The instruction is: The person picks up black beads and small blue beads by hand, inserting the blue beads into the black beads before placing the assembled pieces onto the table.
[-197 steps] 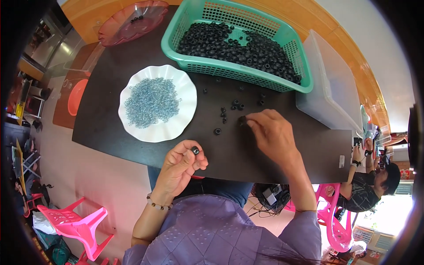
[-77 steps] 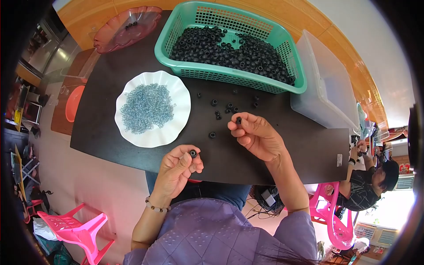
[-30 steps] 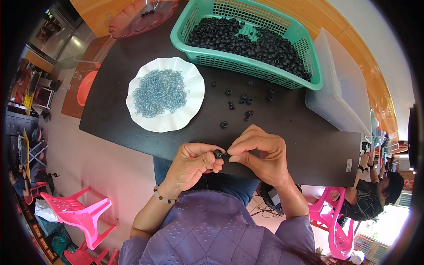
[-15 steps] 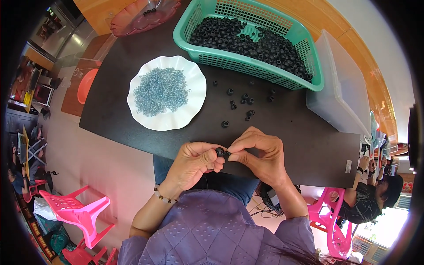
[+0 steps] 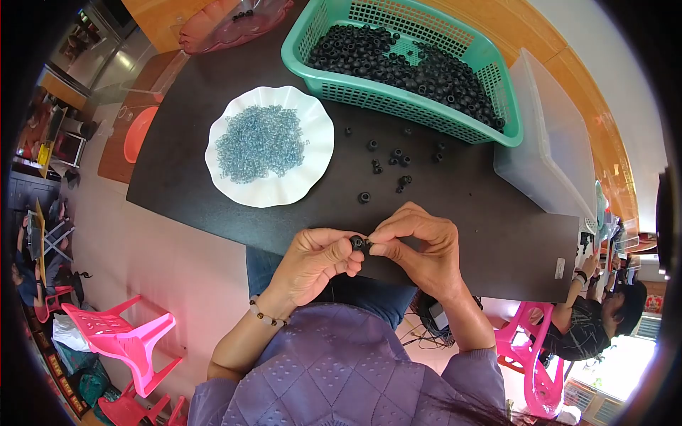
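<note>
Two bare hands meet just over the near edge of a dark brown tabletop [image 5: 490,241], fingertips almost touching. The left hand [image 5: 312,266], a beaded bracelet [image 5: 270,319] at its wrist, pinches a black hollow piece [image 5: 356,243] between thumb and forefinger, the other fingers loosely curled beneath. The right hand [image 5: 423,255] closes thumb and forefinger on a smaller dark piece [image 5: 367,245] right beside it – largely hidden by the fingertips, so whether the two pieces are joined cannot be told.

Beyond the hands, loose black pieces [image 5: 364,197] lie scattered across the tabletop, some in a close cluster. To the left, a white scalloped plate [image 5: 321,153] holds a heap of tiny, clear bluish pieces [image 5: 259,145]. At the far side, a green perforated basket [image 5: 419,106] carries a mass of black hollow parts [image 5: 355,53], with a clear plastic bin [image 5: 547,149] to its right and a translucent red dish [image 5: 209,32] – a few black pieces inside – at the far left. A pink plastic chair [image 5: 131,341] stands on the floor at left; a co-worker [image 5: 586,323] in dark clothing sits at right.
</note>
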`<act>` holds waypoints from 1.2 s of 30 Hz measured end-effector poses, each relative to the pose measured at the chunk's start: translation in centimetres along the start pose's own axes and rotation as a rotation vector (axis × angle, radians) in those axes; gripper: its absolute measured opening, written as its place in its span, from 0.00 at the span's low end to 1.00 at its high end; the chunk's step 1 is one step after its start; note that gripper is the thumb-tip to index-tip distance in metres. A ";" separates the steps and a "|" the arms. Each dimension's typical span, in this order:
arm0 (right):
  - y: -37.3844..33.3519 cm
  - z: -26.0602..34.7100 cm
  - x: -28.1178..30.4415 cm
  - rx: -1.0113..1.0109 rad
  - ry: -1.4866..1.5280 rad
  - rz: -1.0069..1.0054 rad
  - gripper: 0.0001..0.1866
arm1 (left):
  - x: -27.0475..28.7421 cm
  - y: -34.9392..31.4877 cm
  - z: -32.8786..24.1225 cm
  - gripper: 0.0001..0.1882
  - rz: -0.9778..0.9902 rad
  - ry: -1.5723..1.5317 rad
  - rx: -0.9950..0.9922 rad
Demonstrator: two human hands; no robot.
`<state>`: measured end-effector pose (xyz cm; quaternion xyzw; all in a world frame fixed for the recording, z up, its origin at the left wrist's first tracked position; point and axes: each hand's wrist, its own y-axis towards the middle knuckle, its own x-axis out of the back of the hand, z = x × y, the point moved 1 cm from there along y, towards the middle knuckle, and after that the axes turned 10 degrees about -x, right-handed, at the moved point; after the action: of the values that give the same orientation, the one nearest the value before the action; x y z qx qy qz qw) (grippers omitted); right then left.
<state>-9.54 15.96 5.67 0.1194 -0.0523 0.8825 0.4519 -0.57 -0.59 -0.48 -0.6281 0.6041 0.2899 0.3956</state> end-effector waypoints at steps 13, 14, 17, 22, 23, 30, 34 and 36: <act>-0.2 0.3 -0.1 0.006 -0.083 0.002 0.08 | -0.1 0.0 0.0 0.12 -0.042 0.194 -0.054; -0.2 0.4 0.0 0.006 -0.095 0.003 0.08 | -0.2 0.0 0.0 0.12 -0.041 0.193 -0.053; -0.3 0.6 0.1 -0.029 -0.110 0.012 0.08 | -0.5 -0.1 -0.1 0.12 -0.048 0.234 -0.064; -0.1 0.6 0.2 -0.139 -0.027 0.075 0.10 | -0.5 -0.1 -0.6 0.12 -0.053 0.382 -0.091; -0.1 0.7 0.3 -0.200 0.047 0.125 0.13 | -0.6 0.0 -0.8 0.12 -0.052 0.380 -0.091; 1.0 0.0 0.9 -0.083 0.182 0.479 0.21 | -1.5 0.5 -2.3 0.14 0.129 0.487 -0.041; 0.7 0.1 -0.1 -0.098 0.327 0.506 0.19 | -1.2 0.4 -1.7 0.16 0.165 0.241 -0.035; 0.4 -0.2 -0.7 -0.106 0.406 0.391 0.18 | -0.9 0.4 -1.1 0.16 0.144 0.161 -0.042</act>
<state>-9.54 15.20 5.28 -0.0960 -0.0290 0.9548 0.2800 -1.16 -0.99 0.78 -0.6124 0.6714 0.2786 0.3107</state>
